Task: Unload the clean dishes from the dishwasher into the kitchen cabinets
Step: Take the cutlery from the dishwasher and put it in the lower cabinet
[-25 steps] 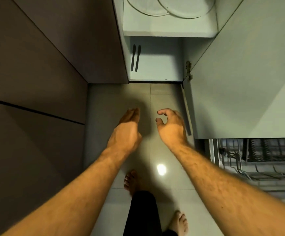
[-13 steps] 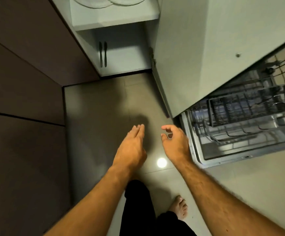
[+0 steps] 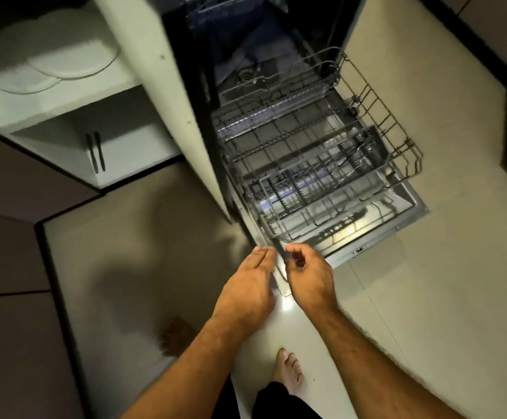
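The dishwasher stands open at the right, its door lowered flat and two wire racks pulled out. The lower rack looks nearly bare; a few utensils lie toward its far right. The upper rack juts out above it. My left hand hovers with straight fingers just short of the door's near corner. My right hand hangs beside it, fingers loosely curled, holding nothing. White plates lie stacked on a shelf of the open cabinet at the upper left.
The open cabinet door stands on edge between the cabinet and the dishwasher. Two dark utensils lie on the lower cabinet shelf. Dark cabinet fronts line the left. My bare feet stand on the pale tiled floor.
The view has swung right from the cabinet to the open dishwasher. Both hands have moved right and forward to the near corner of the lowered door, still holding nothing.
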